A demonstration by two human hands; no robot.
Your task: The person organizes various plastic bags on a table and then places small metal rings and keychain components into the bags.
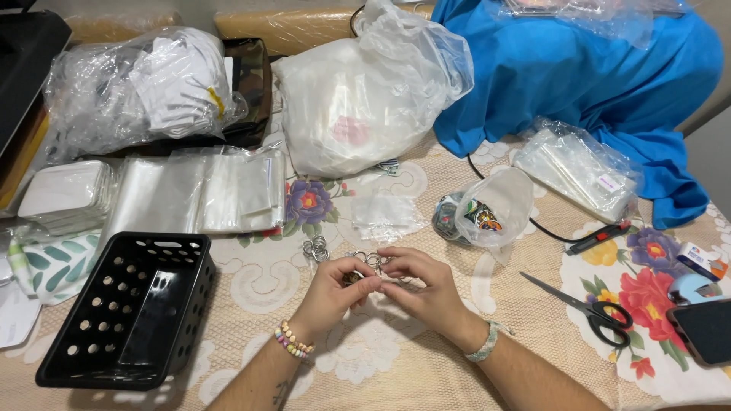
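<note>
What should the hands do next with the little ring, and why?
Probably work the metal ring onto the small round piece. The left hand pinches that piece, the right hand fingers the ring beside it, and more loose rings lie nearby on the table.

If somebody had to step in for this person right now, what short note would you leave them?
Left hand: pinching a small round piece at the table's middle.
Right hand: fingertips meeting the left, on a metal ring.
Nearby: loose rings just left of the hands, clear bag of round colourful pieces to the right, black basket at left, scissors at right.
Done: nothing in the basket that I can see.
Left: ring and piece look not yet joined.
</note>
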